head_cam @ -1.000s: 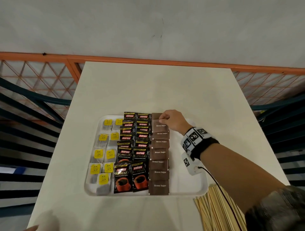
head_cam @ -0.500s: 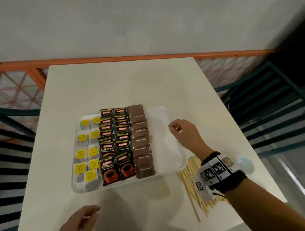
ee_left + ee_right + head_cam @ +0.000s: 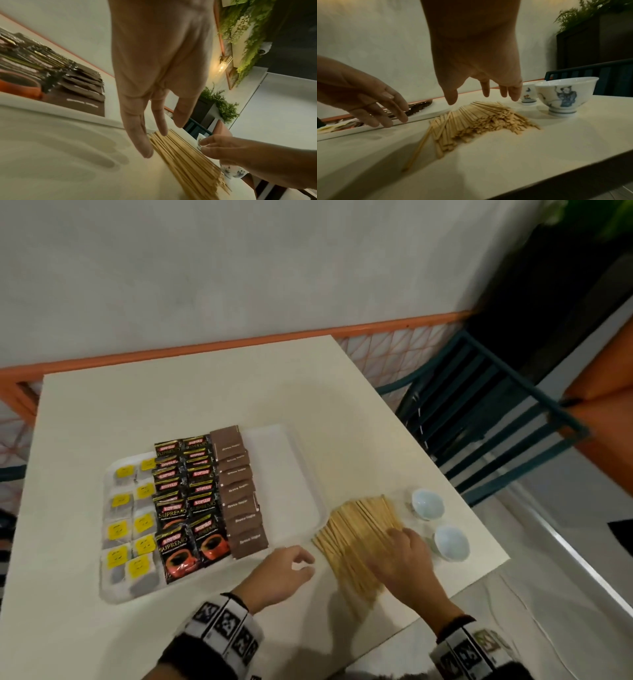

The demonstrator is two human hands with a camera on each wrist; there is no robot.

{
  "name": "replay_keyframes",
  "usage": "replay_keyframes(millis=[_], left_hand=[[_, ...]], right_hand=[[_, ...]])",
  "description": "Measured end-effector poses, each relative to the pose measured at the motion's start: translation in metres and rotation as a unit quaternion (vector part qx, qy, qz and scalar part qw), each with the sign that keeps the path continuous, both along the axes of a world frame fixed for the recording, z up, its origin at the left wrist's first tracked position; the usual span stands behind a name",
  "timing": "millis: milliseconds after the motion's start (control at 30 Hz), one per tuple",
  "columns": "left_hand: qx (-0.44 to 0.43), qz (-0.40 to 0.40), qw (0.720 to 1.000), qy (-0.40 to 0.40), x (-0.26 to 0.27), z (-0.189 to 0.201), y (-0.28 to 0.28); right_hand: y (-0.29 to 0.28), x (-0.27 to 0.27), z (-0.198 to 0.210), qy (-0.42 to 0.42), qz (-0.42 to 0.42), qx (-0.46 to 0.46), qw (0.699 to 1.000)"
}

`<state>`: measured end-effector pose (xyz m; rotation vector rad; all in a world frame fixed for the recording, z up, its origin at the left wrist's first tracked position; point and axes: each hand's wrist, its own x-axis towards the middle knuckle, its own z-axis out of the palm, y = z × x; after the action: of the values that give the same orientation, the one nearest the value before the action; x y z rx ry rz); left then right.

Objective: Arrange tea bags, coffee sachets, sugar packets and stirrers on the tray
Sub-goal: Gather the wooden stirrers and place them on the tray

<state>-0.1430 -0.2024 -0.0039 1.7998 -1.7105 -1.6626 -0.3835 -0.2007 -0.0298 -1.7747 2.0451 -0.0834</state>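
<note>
1. Currently, head view: white tray [image 3: 301,474] sits left of centre on the cream table [image 3: 171,398].
2. Tea bags [image 3: 132,525] with yellow tags fill the tray's left strip, in 2 columns.
3. Coffee sachets [image 3: 186,501], black with red cups, lie overlapped in 2 columns at the tray's middle.
4. Brown sugar packets [image 3: 239,494] run in 1 overlapped column just right of the coffee; the tray's right strip is bare.
5. Stirrers [image 3: 356,539], a loose pile of pale wooden sticks, lie on the table just right of the tray's lower right corner, not on it. In the right wrist view 1 stick strays toward the lower left of the pile [image 3: 471,121].
6. Left hand [image 3: 281,573] hovers at the tray's lower right corner, left of the pile; fingers straight and spread, holding nothing. Left wrist view shows the fingertips [image 3: 145,150] above the table beside the sticks' ends.
7. Right hand [image 3: 404,563] is over the pile's right side, palm down, fingers relaxed and apart [image 3: 485,92], gripping nothing; cannot tell whether it touches the sticks.
8. 2 small white bowls [image 3: 448,542] with blue figures stand at the right of the pile, near the table edge.
</note>
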Motion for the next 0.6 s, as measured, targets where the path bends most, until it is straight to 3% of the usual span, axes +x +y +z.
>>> replay_keyframes(millis=[233, 333, 600], left_hand=[[0.157, 0.189, 0.966, 0.075, -0.053, -0.003, -0.011], [0.154, 0.263, 0.946, 0.107, -0.066, -0.009, -0.015], [0.141, 0.359, 0.901, 0.199, -0.112, -0.006, -0.024]], right_hand=[[-0.025, -0.007, 0.001, -0.047, -0.057, 0.045, 0.996], [-0.031, -0.004, 0.002, -0.08, -0.061, 0.047, 0.994], [-0.031, 0.01, 0.0, -0.108, 0.028, 0.102, 0.989]])
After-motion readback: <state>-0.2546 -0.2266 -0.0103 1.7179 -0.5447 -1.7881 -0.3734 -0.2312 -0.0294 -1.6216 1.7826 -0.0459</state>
